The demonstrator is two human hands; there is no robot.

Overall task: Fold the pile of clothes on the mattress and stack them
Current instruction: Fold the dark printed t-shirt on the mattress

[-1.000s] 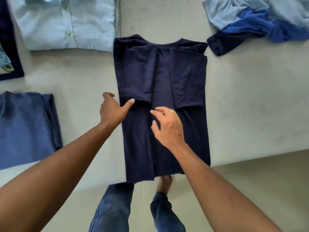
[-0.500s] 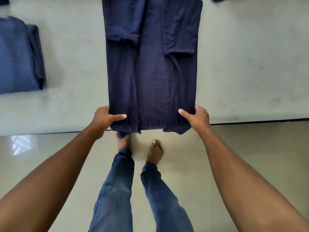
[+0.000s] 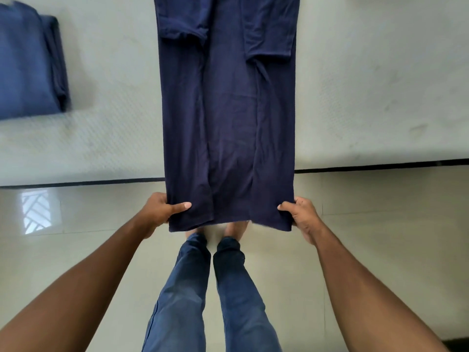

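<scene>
The navy T-shirt [image 3: 228, 110] is lying lengthwise on the mattress [image 3: 368, 85]. It is running from twelve o'clock down to the near edge, with both sides and sleeves already folded inward to make a long strip. Its hem is hanging past the mattress edge, over the tiled floor [image 3: 380, 237].

The left hand [image 3: 162, 209] is pinching the hem corner at seven o'clock of the strip, thumb on top and fingers underneath. The right hand [image 3: 300, 214] is gripping the corner at five o'clock the same way. From that hold, the person is probably getting ready to carry the hem up toward the collar, which is out of frame at twelve o'clock.

The folded-in side panels are only resting loose, so a quick or uneven lift could let them slide open. One hand travelling ahead of the other would skew the fold. The left sleeve cuff at eleven o'clock is curling and may bunch underneath.

A folded blue garment [image 3: 28, 67] is sitting on the mattress at ten o'clock, well apart from the shirt. The person's jeans [image 3: 203, 288] are showing at six o'clock.
</scene>
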